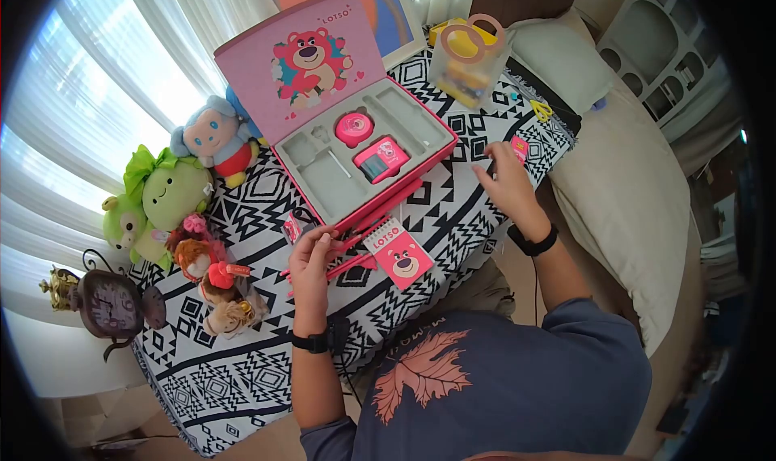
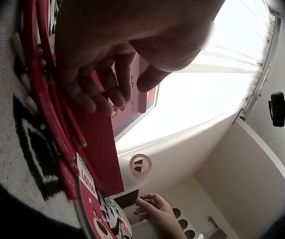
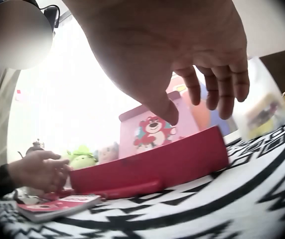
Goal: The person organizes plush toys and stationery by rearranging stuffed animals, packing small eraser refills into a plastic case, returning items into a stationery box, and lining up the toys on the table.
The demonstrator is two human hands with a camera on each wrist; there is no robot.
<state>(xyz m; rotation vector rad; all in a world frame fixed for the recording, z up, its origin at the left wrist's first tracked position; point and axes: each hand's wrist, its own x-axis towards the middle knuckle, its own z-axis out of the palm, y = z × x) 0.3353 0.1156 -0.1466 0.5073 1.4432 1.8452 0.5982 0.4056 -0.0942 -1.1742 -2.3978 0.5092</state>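
A pink gift box [image 1: 347, 217] lies with its bear-printed lid [image 1: 314, 61] raised. Its grey tray holds a round pink case [image 1: 354, 127] and a pink gadget with a small screen [image 1: 380, 160]. By the near left corner is my left hand [image 1: 311, 263], fingers loosely bent with nothing in them, above slim red pens or pencils [image 2: 45, 97]. A spiral notepad [image 1: 404, 260] with a bear cover lies in front of the box. To the right of the box hovers my right hand [image 1: 509, 182], fingers spread and holding nothing, near a small pink packet [image 1: 520, 147].
Plush toys [image 1: 174, 188] and an ornate clock [image 1: 113, 303] line the left side of the patterned cloth [image 1: 242, 380]. Behind on the right stand a translucent bag [image 1: 465, 69] with round handles and yellow scissors [image 1: 541, 111]. A bed [image 1: 614, 194] adjoins the table.
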